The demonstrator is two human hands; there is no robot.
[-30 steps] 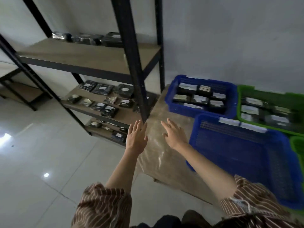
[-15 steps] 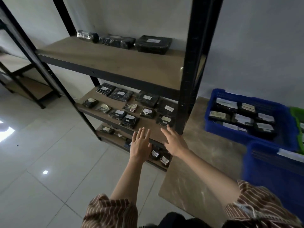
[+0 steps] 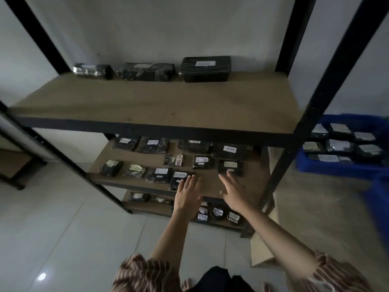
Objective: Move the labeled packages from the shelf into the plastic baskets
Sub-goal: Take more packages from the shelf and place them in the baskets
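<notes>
Several black packages with white labels lie on the middle shelf (image 3: 210, 182) of a black metal rack. My left hand (image 3: 188, 194) reaches forward with straight fingers, its tips at a package marked "RETURN" (image 3: 179, 178). My right hand (image 3: 231, 188) is stretched out flat too, fingertips just short of a dark labeled package (image 3: 230, 166). Neither hand holds anything. Three larger wrapped packages (image 3: 205, 68) sit at the back of the top shelf (image 3: 147, 102). More labeled packages (image 3: 217, 212) lie on the bottom shelf, partly hidden by my hands.
A blue plastic basket (image 3: 328, 168) holding several labeled packages stands on the floor at the right, beyond the rack's front right post (image 3: 311, 114). Another blue basket edge (image 3: 379, 197) shows at far right. A brown sheet (image 3: 305, 207) covers the floor there. Pale tiles lie at the left.
My view has swung left and closer to the rack. Both hands have moved from the rack's edge over the middle shelf, now reaching the front packages. The baskets slid toward the right edge.
</notes>
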